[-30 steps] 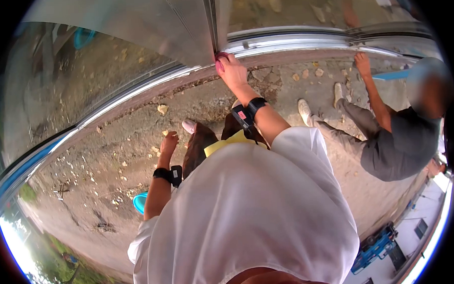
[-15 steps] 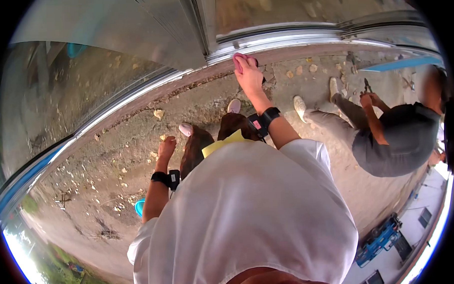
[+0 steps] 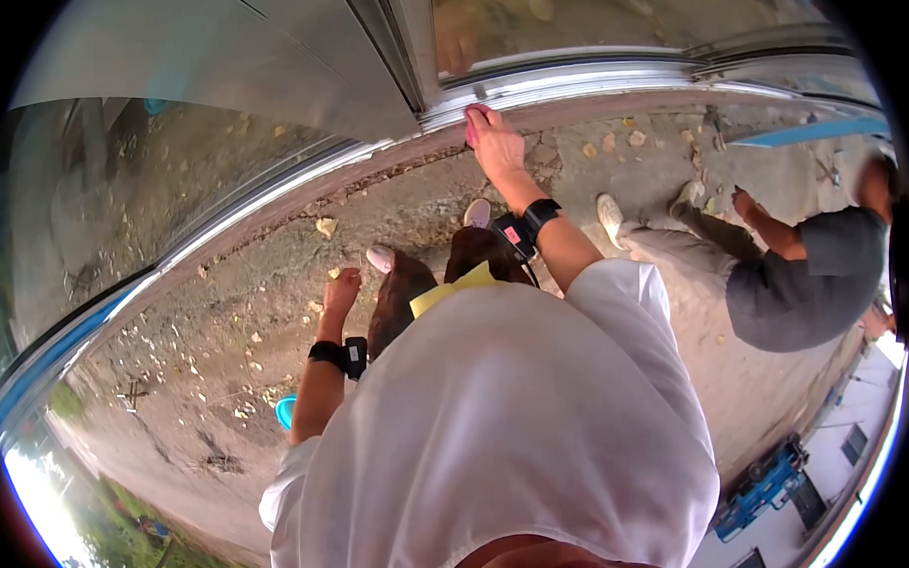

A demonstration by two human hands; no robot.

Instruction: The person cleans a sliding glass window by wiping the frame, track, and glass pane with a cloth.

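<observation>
My right hand [image 3: 500,150] reaches forward and is closed around a pink cloth [image 3: 476,115], partly hidden by my fingers. The cloth touches the metal window sill track [image 3: 588,83] near the foot of an upright frame post. My left hand [image 3: 342,289] hangs low at my left side, above the littered ground. Its fingers are curled in, with nothing seen in them.
A co-worker [image 3: 810,282] in a dark shirt stands at the right. Glass panes [image 3: 171,184] run along the front. A blue panel [image 3: 815,129] juts out at the right. A turquoise container [image 3: 286,411] lies behind my left arm; dry leaves [image 3: 326,226] litter the ground.
My right hand and the cloth have stayed at nearly the same spot on the sill, with the wrist turned slightly. The co-worker's near arm has shifted. The view has moved a little.
</observation>
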